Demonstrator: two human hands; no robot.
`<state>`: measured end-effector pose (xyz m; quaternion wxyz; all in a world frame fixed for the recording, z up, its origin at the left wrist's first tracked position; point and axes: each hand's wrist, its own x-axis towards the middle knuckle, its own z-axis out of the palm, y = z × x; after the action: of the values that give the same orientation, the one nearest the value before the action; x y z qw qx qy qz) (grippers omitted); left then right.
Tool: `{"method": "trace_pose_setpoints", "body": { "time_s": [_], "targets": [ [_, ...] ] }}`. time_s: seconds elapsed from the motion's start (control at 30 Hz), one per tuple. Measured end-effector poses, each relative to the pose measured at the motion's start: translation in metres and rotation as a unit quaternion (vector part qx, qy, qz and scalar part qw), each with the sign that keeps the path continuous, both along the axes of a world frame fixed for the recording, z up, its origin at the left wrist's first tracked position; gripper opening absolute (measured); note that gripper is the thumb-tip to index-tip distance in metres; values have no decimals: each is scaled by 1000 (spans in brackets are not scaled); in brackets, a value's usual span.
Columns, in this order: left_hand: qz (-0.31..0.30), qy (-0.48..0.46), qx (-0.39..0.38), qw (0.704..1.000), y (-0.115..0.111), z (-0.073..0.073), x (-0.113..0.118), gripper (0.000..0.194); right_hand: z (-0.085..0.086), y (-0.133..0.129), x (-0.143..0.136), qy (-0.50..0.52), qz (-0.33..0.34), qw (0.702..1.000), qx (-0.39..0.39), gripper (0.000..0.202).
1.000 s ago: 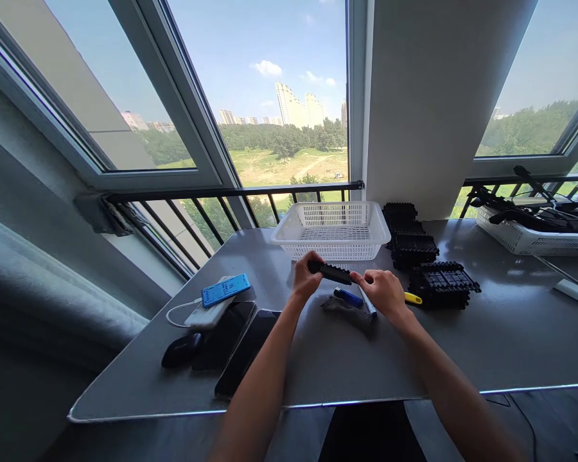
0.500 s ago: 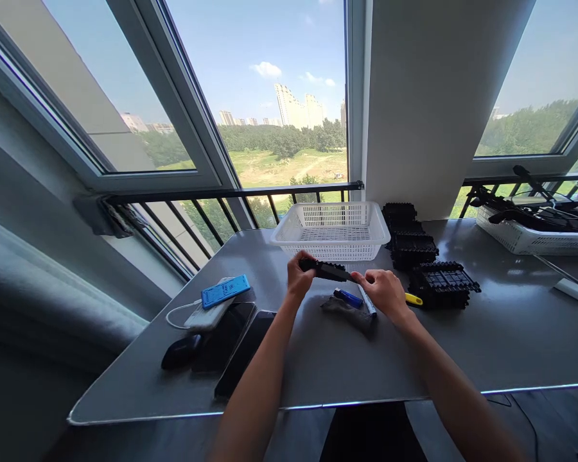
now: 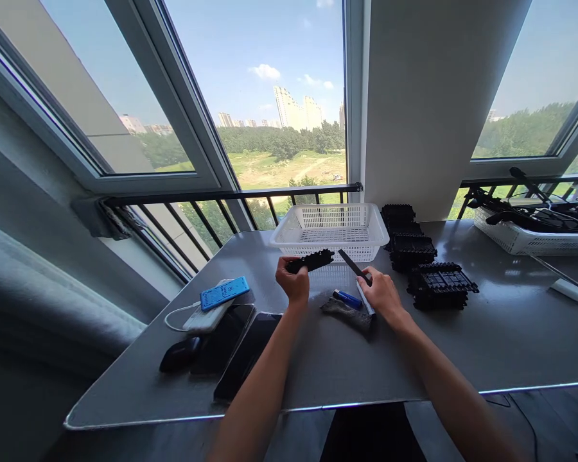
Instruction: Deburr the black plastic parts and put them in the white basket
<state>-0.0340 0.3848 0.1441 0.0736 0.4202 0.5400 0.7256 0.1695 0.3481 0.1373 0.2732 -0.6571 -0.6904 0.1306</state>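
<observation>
Black notched part point(image 3: 316, 260), left hand point(image 3: 293, 280); slim tool point(image 3: 351, 264), right hand point(image 3: 382, 294).

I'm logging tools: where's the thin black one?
In the head view, right of centre, the thin black tool is in the right hand, its tip near the toothed black part in the left hand.

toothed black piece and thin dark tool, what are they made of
Toothed black piece: probably matte moulded plastic, from its dull black and notched edge. Thin dark tool: possibly dull metal, judging by its slim, straight shape; plastic isn't excluded.
</observation>
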Motion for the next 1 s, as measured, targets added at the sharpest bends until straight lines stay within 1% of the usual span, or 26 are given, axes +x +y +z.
{"method": "trace_pose_setpoints", "body": {
  "time_s": [0.07,0.17,0.23,0.37,0.6,0.77,1.0],
  "targets": [
    [10,-9,4,1000,0,-1,0,20,-5,2,0,-37,-14,999,-31,30],
    [8,-8,3,1000,0,-2,3,20,-12,6,2,-68,-30,995,-66,30],
    [-1,-6,4,1000,-1,-2,5,20,-16,8,5,-81,-29,994,-73,30],
    [-26,-4,8,1000,-3,-2,10,19,-22,11,8,-102,-38,992,-64,30],
    [-46,14,7,999,-5,-2,14,19,-24,14,10,-161,-65,982,-75,29],
    [-56,24,9,998,-6,-4,17,20,-23,15,12,-161,-64,981,-85,28],
    [-67,40,-2,997,-8,-5,19,19,-24,14,13,-162,-56,983,-70,24]
  ]
}}
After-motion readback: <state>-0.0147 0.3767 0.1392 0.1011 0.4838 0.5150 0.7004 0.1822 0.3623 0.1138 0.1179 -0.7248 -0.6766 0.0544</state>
